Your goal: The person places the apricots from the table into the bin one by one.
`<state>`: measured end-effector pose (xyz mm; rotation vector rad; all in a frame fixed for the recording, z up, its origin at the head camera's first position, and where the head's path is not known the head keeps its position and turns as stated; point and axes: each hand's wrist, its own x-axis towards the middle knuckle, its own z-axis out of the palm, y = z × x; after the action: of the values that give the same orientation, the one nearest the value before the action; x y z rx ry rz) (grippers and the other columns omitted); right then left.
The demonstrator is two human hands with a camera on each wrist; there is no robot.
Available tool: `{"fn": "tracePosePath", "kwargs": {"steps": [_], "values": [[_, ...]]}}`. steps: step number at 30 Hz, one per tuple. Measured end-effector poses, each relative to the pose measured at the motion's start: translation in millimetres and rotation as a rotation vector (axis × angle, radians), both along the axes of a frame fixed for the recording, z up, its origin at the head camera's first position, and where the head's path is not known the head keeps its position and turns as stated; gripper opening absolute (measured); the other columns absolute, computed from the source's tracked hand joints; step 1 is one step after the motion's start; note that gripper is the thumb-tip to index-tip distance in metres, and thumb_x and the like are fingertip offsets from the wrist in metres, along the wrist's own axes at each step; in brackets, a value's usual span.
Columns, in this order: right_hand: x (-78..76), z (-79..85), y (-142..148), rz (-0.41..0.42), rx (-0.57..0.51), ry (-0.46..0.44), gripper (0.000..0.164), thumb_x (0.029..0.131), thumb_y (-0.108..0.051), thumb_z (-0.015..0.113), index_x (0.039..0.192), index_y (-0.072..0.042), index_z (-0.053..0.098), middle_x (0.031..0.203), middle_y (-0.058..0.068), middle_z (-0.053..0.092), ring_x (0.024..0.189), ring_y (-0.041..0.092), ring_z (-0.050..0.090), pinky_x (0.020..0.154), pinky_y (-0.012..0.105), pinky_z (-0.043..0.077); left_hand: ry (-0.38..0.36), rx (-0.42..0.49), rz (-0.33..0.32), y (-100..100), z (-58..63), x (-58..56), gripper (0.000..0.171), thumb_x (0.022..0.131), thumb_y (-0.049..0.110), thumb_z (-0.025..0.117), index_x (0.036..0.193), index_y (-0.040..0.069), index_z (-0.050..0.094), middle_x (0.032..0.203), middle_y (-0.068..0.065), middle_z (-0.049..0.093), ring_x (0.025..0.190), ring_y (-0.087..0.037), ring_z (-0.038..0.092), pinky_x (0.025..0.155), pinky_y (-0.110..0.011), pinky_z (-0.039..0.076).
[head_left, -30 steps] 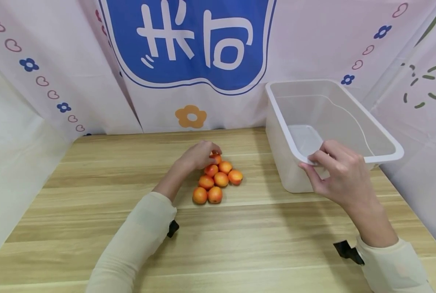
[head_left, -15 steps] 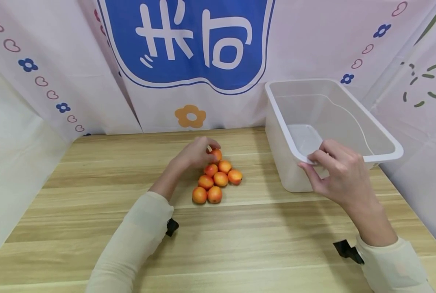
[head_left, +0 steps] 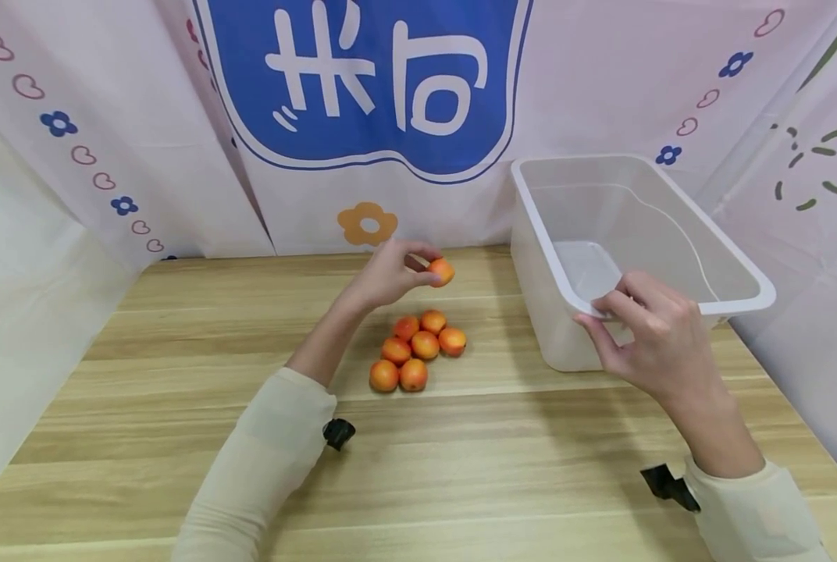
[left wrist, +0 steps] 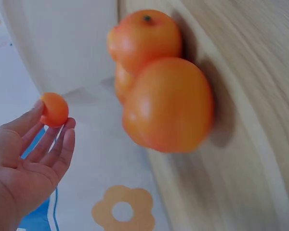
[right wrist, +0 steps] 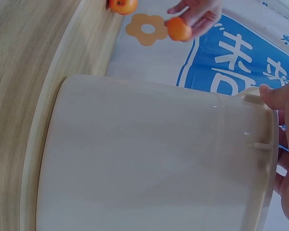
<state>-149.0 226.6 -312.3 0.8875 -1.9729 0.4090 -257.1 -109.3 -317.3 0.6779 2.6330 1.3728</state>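
Between thumb and fingertips, my left hand pinches a small orange fruit, held above the table behind the other fruits. The left wrist view shows the same orange-red fruit at the fingertips, apart from the rest. Several more orange fruits lie in a close cluster on the wood; what kind they are is hard to tell. On the right, my right hand grips the near-left corner of a white plastic bin, thumb outside and fingers over the rim. No fruit shows inside the bin.
The wooden table runs back to a printed cloth with a blue sign and an orange flower. The bin stands upright at the back right, its wall rising well above the tabletop.
My left hand has lifted the rearmost fruit off the cluster and moved it up, back and slightly right. My right hand stays on the bin's rim.
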Motion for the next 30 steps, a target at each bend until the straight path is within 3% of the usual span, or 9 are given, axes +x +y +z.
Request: {"fn": "tracePosePath", "kwargs": {"steps": [5,12,19,30], "values": [[0.5,-1.4,0.1,-0.003,-0.007,0.005,0.05,0.105,-0.041,0.056,0.075,-0.003,0.068,0.069,0.007,0.051,0.054,0.019,0.048,0.046,0.036,0.041,-0.058,0.139,0.017,14.6,12.2,8.6,0.036,0.092,0.01,0.08,0.126,-0.001,0.072,0.118,-0.015,0.072,0.098,-0.028,0.073,0.09,-0.039,0.059],[0.3,-1.7,0.1,-0.006,-0.009,0.009,0.05,0.105,-0.041,0.057,0.075,-0.002,0.068,0.069,0.007,0.052,0.053,0.019,0.048,0.045,0.036,0.041,-0.095,0.269,-0.02,40.8,36.7,22.3,0.038,0.093,0.011,0.079,0.129,0.001,0.07,0.12,-0.013,0.072,0.102,-0.026,0.071,0.094,-0.041,0.058],[0.5,-1.4,0.6,-0.016,0.002,0.008,0.05,0.105,-0.041,0.056,0.076,-0.002,0.069,0.07,0.008,0.052,0.053,0.02,0.049,0.045,0.036,0.042,-0.046,0.308,-0.07,65.2,58.1,31.5,0.037,0.093,0.011,0.08,0.127,0.002,0.071,0.118,-0.011,0.072,0.099,-0.022,0.071,0.089,-0.032,0.06],[2.2,-9.3,-7.6,-0.118,-0.029,0.116,0.041,0.097,-0.035,0.058,0.078,0.001,0.066,0.071,0.015,0.054,0.053,0.034,0.049,0.044,0.049,0.041,-0.027,0.343,-0.113,76.1,68.3,36.5,0.037,0.091,0.006,0.08,0.127,-0.001,0.071,0.116,-0.013,0.073,0.096,-0.023,0.072,0.087,-0.03,0.06]]}}
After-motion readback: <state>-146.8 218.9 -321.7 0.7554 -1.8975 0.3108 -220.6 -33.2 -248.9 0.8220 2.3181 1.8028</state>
